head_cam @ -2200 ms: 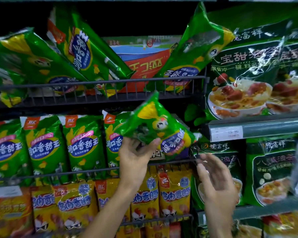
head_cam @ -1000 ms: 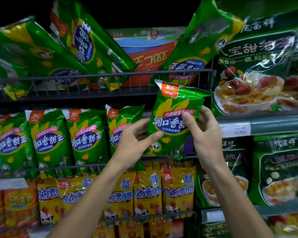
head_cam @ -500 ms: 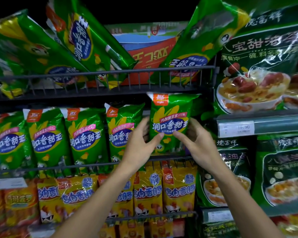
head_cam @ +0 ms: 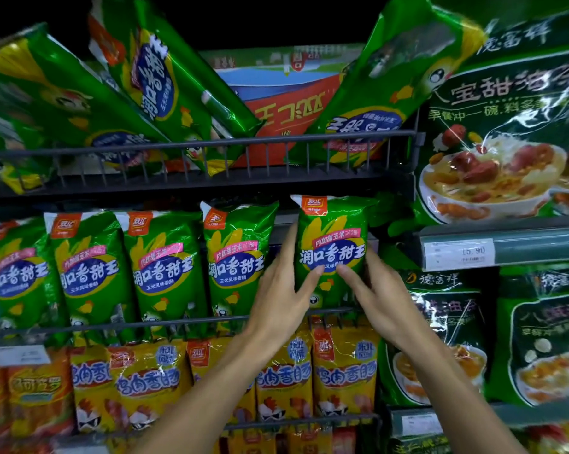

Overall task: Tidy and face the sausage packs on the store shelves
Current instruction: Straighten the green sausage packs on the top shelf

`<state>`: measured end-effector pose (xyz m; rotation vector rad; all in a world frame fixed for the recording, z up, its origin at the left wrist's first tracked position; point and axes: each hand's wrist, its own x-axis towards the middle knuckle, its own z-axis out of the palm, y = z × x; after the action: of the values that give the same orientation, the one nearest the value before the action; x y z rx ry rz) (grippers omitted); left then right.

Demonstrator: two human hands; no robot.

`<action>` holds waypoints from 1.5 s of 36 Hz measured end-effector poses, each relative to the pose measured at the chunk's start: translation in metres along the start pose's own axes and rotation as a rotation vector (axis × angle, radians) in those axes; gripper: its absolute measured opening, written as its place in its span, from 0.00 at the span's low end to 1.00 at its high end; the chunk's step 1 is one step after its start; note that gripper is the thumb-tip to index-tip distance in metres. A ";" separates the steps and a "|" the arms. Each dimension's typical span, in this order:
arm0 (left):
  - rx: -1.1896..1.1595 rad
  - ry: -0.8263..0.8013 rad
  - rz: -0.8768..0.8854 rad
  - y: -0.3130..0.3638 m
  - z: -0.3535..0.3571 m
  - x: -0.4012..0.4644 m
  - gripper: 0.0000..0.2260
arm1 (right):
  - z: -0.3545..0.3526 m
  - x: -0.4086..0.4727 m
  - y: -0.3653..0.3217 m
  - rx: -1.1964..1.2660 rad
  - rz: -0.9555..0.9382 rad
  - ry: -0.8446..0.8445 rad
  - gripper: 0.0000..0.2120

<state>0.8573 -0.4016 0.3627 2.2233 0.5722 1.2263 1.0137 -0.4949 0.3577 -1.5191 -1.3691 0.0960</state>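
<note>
Both hands have their grip on one green sausage pack [head_cam: 332, 247]: the left hand [head_cam: 281, 299] holds its left edge, thumb on the front, and the right hand [head_cam: 380, 298] holds its right edge the same way. The pack stands upright, label forward, at the right end of the middle shelf [head_cam: 178, 321], behind the wire rail. Four matching packs [head_cam: 162, 267] stand in a row to its left. Above, the top shelf [head_cam: 211, 142] carries tilted green packs [head_cam: 165, 77]. Below sit yellow packs [head_cam: 343, 371].

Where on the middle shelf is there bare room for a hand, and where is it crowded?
A narrow gap lies between the held green pack and the neighbouring pack on its left; the left hand reaches in. Further left, packs touch.
</note>
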 end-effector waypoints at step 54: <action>0.355 -0.065 0.492 -0.013 -0.066 0.016 0.18 | -0.012 -0.011 -0.064 -0.433 -0.092 0.091 0.31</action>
<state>0.8072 -0.3659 0.3937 2.8085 0.2309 1.3581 0.9739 -0.5229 0.4018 -1.7846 -1.4445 -0.3444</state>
